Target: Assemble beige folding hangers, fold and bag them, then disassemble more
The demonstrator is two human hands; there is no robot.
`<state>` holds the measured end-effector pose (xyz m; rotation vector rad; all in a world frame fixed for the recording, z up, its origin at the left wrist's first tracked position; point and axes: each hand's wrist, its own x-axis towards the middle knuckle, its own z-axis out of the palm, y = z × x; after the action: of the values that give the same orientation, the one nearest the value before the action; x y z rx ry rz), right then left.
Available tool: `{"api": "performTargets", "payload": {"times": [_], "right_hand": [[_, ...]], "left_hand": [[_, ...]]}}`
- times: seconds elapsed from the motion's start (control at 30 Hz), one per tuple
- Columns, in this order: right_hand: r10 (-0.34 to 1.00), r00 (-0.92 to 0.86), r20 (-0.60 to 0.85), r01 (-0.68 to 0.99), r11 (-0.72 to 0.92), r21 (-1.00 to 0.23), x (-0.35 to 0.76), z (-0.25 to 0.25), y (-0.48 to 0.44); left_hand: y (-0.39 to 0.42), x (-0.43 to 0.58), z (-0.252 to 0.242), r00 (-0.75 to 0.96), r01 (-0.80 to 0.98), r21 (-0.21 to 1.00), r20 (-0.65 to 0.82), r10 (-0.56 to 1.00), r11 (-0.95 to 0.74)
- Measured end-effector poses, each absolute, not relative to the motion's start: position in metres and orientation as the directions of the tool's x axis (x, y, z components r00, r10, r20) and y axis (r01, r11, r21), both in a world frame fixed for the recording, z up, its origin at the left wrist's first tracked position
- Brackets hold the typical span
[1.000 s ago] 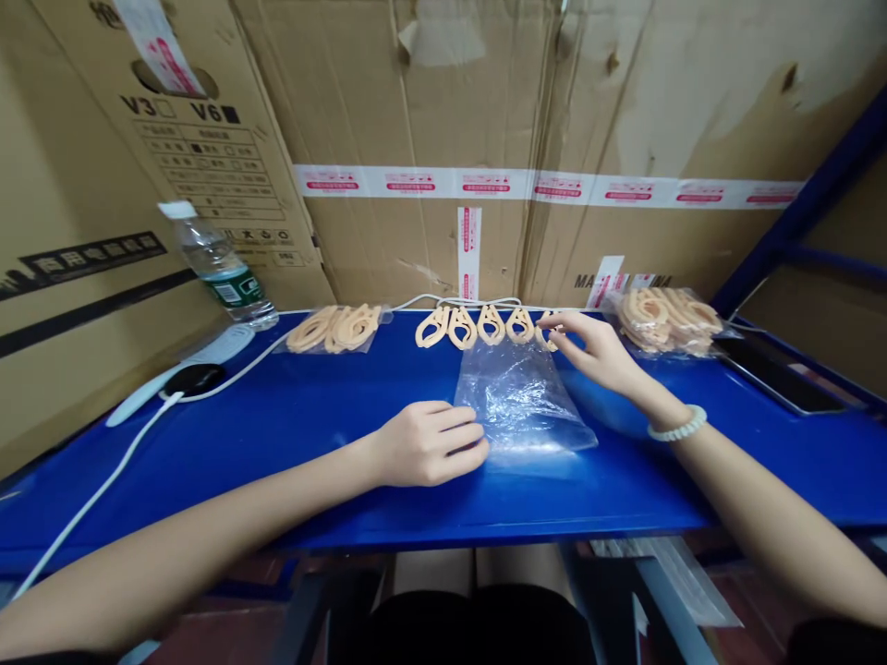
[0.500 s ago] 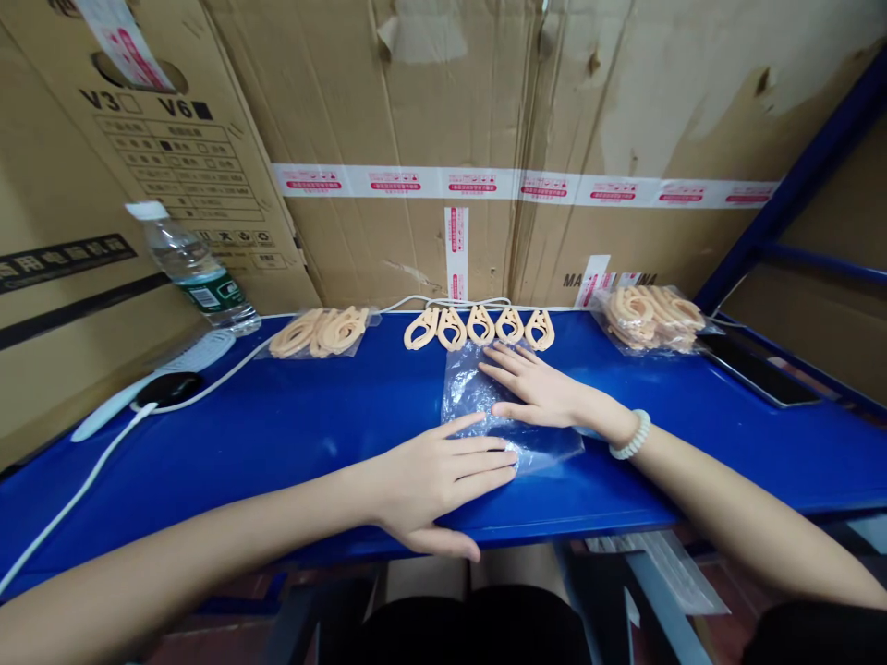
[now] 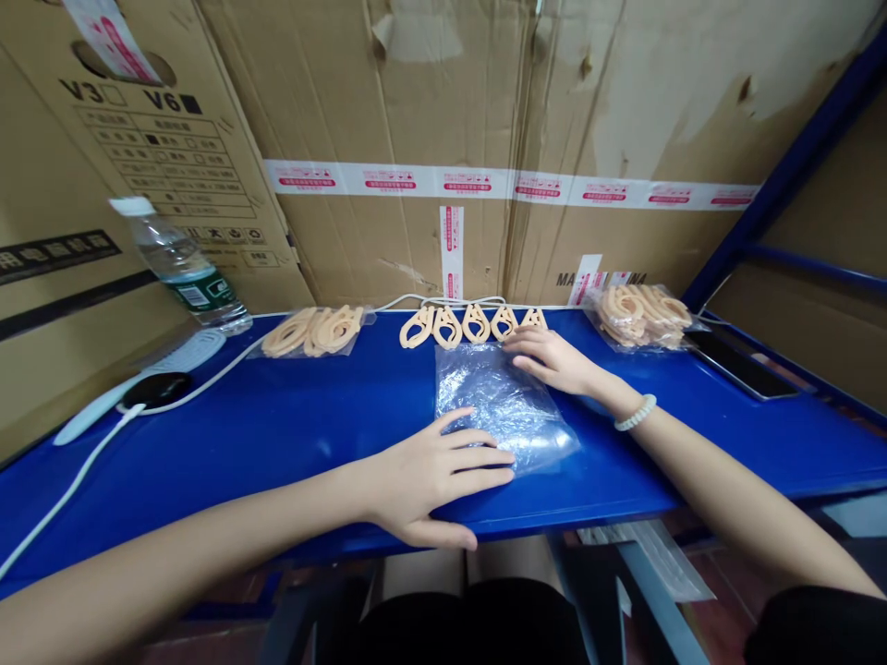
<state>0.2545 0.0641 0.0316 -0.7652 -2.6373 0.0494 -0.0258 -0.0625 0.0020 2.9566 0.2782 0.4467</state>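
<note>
A clear plastic bag lies flat and wrinkled on the blue table. My left hand rests open on its near left part, fingers spread. Just beyond the bag stands a row of several peach-coloured plastic folding hangers, folded up and side by side. My right hand, wearing a pale beaded bracelet, is at the bag's far right corner. Its fingers are slightly bent and apart, and they cover the lower part of the rightmost hanger. Whether they touch it I cannot tell.
Bagged hangers lie at the left and in a pile at the right. A phone is at the right. On the left are a water bottle, a pale blue comb-like item and a black device with a white cable. Cardboard backs the table.
My right hand has lifted off the bag and moved right to the rightmost hanger, its fingers bending. My left hand stays on the bag. The view has shifted slightly.
</note>
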Motion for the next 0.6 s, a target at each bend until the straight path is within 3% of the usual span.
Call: {"api": "performTargets", "payload": {"times": [0.07,0.23,0.37,0.6], "right_hand": [[0.508,-0.794,0.335,0.506,0.857,-0.098,0.257,0.028,0.068],[0.553,-0.689,0.468,0.584,0.806,-0.094,0.267,0.031,0.091],[0.695,-0.656,0.294,0.735,0.677,0.039,0.290,0.034,0.125],[0.757,-0.644,0.105,0.765,0.638,0.088,0.300,0.039,0.157]], "left_hand": [[-0.063,-0.026,0.002,0.939,0.161,0.169,0.277,0.204,-0.972],[-0.063,-0.027,0.001,0.929,0.165,0.178,0.304,0.213,-0.970],[-0.064,-0.027,0.000,0.931,0.170,0.160,0.298,0.212,-0.972],[-0.063,-0.030,0.000,0.928,0.164,0.177,0.305,0.212,-0.970]]}}
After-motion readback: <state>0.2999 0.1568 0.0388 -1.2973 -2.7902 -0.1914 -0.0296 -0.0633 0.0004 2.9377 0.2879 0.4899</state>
